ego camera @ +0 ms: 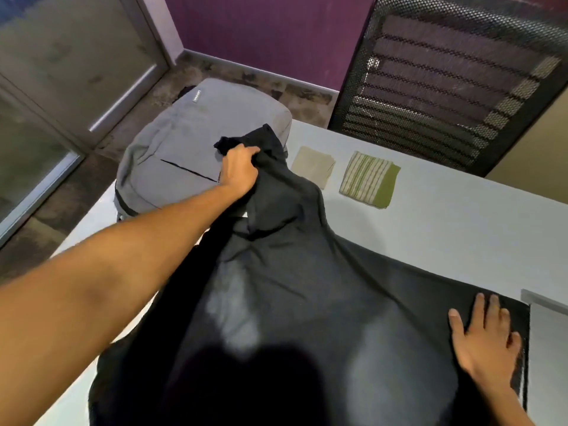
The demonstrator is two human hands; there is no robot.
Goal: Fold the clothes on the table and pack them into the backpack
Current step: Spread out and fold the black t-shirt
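Pale counter (430, 235): my left grip (239, 170) clenches the black garment's (307, 287) far end (toward the backpack (190, 142)); right grip (482, 339) flat, released, pressing the near edge.

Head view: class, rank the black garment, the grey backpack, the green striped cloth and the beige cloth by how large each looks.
1. Black garment, though it lies nearest the camera.
2. Grey backpack.
3. Green striped cloth.
4. Beige cloth, only slightly smaller than the striped one, so that pair is unsure.
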